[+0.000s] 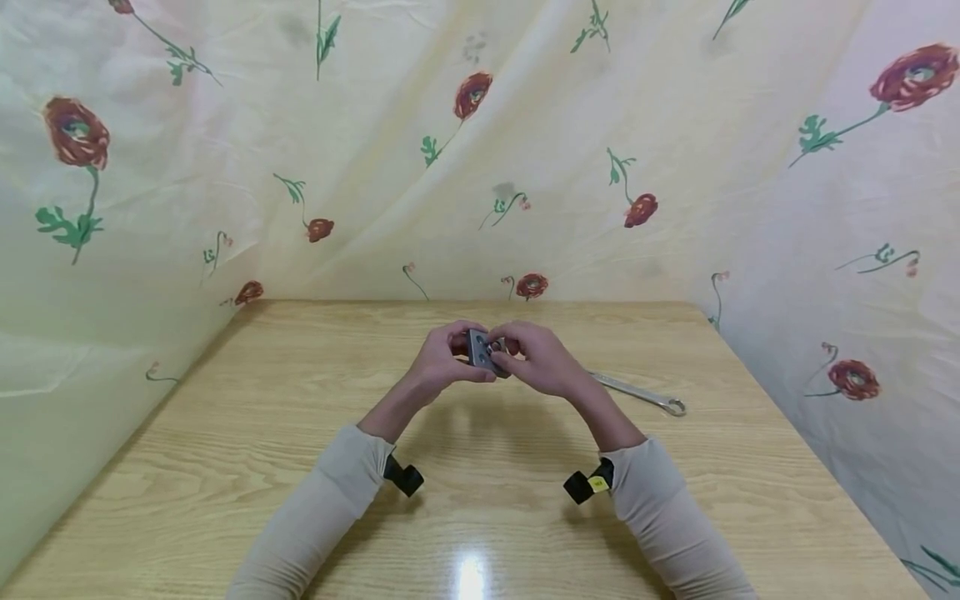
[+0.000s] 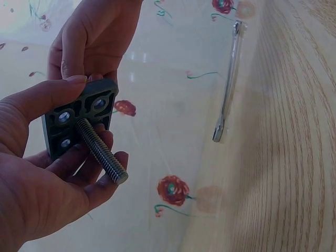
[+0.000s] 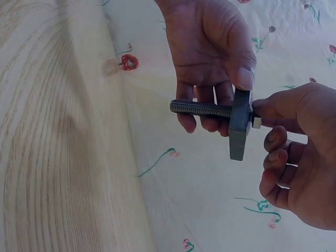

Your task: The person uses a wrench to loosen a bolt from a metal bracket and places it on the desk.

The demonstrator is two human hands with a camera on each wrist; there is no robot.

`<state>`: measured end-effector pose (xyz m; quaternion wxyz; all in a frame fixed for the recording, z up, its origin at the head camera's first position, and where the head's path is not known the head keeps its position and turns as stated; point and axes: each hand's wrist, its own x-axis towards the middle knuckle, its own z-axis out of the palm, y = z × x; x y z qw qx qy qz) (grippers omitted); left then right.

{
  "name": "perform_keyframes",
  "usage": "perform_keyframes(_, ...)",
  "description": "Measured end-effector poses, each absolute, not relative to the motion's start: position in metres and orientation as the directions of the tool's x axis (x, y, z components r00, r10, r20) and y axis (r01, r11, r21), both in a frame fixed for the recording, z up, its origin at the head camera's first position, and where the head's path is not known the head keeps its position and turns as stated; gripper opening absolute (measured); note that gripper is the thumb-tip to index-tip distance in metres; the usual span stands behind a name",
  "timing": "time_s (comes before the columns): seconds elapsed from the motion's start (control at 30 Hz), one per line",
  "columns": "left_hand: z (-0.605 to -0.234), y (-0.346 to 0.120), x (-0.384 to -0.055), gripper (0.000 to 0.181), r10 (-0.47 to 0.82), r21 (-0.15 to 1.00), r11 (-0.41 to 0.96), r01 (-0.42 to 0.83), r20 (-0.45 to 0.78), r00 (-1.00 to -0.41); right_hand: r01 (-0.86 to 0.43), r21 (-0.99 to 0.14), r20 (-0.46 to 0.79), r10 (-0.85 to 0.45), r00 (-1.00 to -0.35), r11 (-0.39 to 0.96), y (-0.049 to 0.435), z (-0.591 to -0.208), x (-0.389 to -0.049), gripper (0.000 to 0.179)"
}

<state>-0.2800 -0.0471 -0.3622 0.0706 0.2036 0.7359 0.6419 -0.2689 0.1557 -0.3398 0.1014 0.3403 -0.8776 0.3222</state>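
Note:
My left hand (image 1: 442, 358) grips a dark grey square plate (image 2: 107, 86) by its edges, thumb on one side and fingers on the other. The plate has round holes near its corners. A threaded bolt (image 2: 102, 152) passes through its middle, the long shank sticking out toward my left palm. On the plate's other face, my right hand (image 1: 536, 354) pinches the shiny hex head or nut (image 3: 256, 122) between thumb and forefinger; which of the two it is, I cannot tell. The right hand's other fingers (image 3: 275, 157) are curled beside the plate. Both hands are raised above the table.
A combination wrench (image 1: 637, 392) lies on the wooden table (image 1: 300, 500), just right of my right wrist. Flowered cloth (image 1: 375, 167) hangs behind the table and along both sides. Each wrist carries a small black camera (image 1: 405, 479).

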Motion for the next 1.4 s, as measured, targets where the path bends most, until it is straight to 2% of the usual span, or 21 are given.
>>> perform_keyframes(0.23, -0.362, -0.047, -0.279, 0.060, 0.396, 0.970, 0.101, 0.222, 0.165, -0.903, -0.658, -0.573, 0.380, -0.554, -0.741, 0.488, 0.158, -0.339, -0.268, 0.024)
perform_keyframes(0.37, -0.361, -0.048, -0.278, 0.062, 0.392, 0.969, 0.112, 0.218, 0.159, -0.906, -0.627, -0.611, 0.363, -0.532, -0.765, 0.484, 0.157, -0.338, -0.267, 0.024)
perform_keyframes(0.5, -0.360, -0.047, -0.278, 0.063, 0.384, 0.967, 0.122, 0.223, 0.161, -0.909, -0.551, -0.605, 0.350, -0.429, -0.833, 0.575, 0.154, -0.339, -0.266, 0.027)
perform_keyframes(0.7, -0.361, -0.046, -0.278, 0.061, 0.392, 0.962, 0.130, 0.240, 0.173, -0.904, -0.427, -0.491, 0.343, -0.281, -0.896, 0.760, 0.146, -0.345, -0.264, 0.044)
perform_keyframes(1.0, -0.362, -0.043, -0.277, 0.061, 0.420, 0.964, 0.114, 0.242, 0.174, -0.890, -0.399, -0.370, 0.403, -0.242, -0.883, 0.839, 0.135, -0.349, -0.263, 0.047)
perform_keyframes(1.4, -0.364, -0.045, -0.278, 0.063, 0.417, 0.969, 0.094, 0.230, 0.171, -0.893, -0.466, -0.335, 0.458, -0.291, -0.840, 0.819, 0.134, -0.349, -0.263, 0.037)
